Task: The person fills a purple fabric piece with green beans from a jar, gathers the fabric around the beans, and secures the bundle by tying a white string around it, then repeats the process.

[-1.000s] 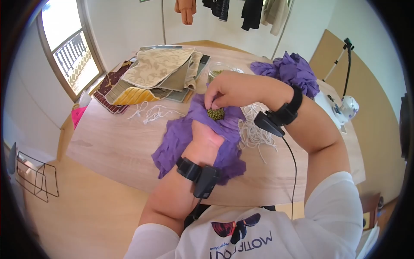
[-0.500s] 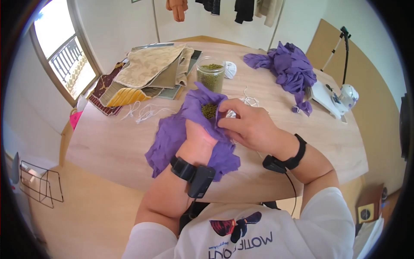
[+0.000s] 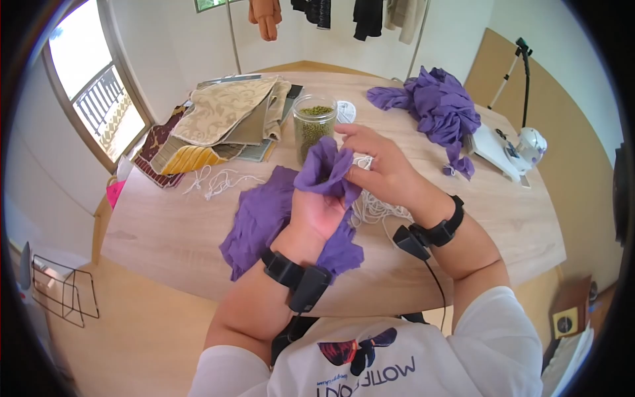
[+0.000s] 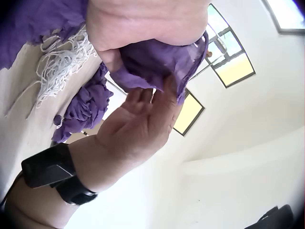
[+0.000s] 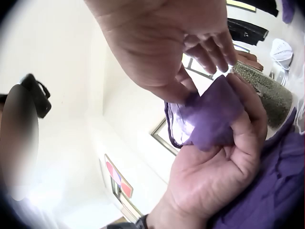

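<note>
Palm up, my left hand [image 3: 316,213] curls its fingers around a gathered part of the purple cloth [image 3: 323,169]; the rest spreads on the table below. My right hand [image 3: 389,173] is on the other side of the bundle. In the right wrist view its thumb touches the cloth edge [image 5: 214,117], while the other fingers hang apart, loosely bent. The left hand [image 5: 205,176] cups the cloth from below there. Folds hide most of what the bundle holds. A clear jar [image 3: 313,129] of green beans stands right behind it.
Fabric samples [image 3: 221,116] are stacked at the back left. White string [image 3: 380,208] lies beside the bundle, with more string [image 3: 221,182] to the left. Another purple cloth [image 3: 443,106] lies back right, near a white machine [image 3: 529,147].
The right hand has moved from over the beans to the right side of the bundle, and its fingers have spread. The cloth now covers the beans that showed earlier. The left hand keeps its hold.
</note>
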Motion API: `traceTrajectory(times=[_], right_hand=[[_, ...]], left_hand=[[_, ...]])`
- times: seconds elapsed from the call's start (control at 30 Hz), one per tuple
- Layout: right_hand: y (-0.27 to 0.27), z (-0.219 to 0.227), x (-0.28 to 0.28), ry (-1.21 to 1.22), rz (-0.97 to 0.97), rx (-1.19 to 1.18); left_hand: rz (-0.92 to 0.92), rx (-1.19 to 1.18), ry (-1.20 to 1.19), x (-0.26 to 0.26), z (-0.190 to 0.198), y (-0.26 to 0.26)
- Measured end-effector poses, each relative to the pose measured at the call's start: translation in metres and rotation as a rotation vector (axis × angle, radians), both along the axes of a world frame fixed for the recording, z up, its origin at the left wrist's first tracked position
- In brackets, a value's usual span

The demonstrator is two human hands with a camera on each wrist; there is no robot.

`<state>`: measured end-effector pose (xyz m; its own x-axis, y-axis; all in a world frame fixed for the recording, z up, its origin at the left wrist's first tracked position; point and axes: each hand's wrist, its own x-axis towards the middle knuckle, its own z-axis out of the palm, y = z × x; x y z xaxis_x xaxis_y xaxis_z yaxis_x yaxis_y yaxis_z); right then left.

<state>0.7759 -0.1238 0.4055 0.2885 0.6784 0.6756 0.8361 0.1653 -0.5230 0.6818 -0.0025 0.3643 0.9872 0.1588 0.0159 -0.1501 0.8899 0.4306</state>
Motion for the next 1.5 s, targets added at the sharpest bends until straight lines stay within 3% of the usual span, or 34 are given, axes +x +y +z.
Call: traceTrajectory(times=[0.1,0.2,0.3,0.43,0.77,0.83,0.93,1.03,1.13,1.2,1.33,1.43,1.5], right_hand=[[-0.001,0.002,-0.004,0.613,0.221,-0.215],[-0.009,0.011,-0.004,0.527,0.076,-0.257],[-0.014,0.023,-0.001,0.608,0.013,-0.302],[-0.023,0.035,0.005,0.637,0.053,-0.254],[-0.049,0.04,0.021,0.704,0.146,-0.243],[-0.052,0.039,0.019,0.726,0.197,-0.265],[-0.055,0.03,0.017,0.729,0.34,-0.318],[-0.057,0.02,0.016,0.739,0.451,-0.366],[-0.057,0.012,0.013,0.71,0.447,-0.343],[-0.055,0.003,0.009,0.656,0.406,-0.294],[-0.056,0.0,-0.009,0.492,0.041,-0.165],[-0.057,-0.019,-0.008,0.522,-0.034,-0.168],[-0.055,-0.033,-0.002,0.614,-0.015,-0.277]], left_hand=[[0.027,0.016,0.003,0.003,-0.004,-0.006],[-0.052,0.023,-0.049,0.007,-0.02,-0.001],[-0.09,0.069,-0.031,0.007,-0.023,-0.003],[-0.115,0.084,0.029,-0.005,0.0,-0.011],[-0.345,0.233,-0.291,-0.003,-0.018,0.002],[-0.328,0.285,-0.189,-0.01,-0.006,-0.006],[-0.315,0.746,-0.269,-0.003,-0.022,-0.002],[-0.175,0.927,-0.23,-0.011,-0.015,-0.005],[-0.298,0.891,-0.171,-0.01,-0.018,-0.003],[-0.255,0.921,-0.09,-0.012,-0.01,-0.01],[-0.098,0.803,-0.079,-0.008,-0.014,-0.009],[0.183,1.294,-0.188,0.0,-0.015,-0.003],[0.284,1.343,-0.17,0.0,-0.027,0.0]])
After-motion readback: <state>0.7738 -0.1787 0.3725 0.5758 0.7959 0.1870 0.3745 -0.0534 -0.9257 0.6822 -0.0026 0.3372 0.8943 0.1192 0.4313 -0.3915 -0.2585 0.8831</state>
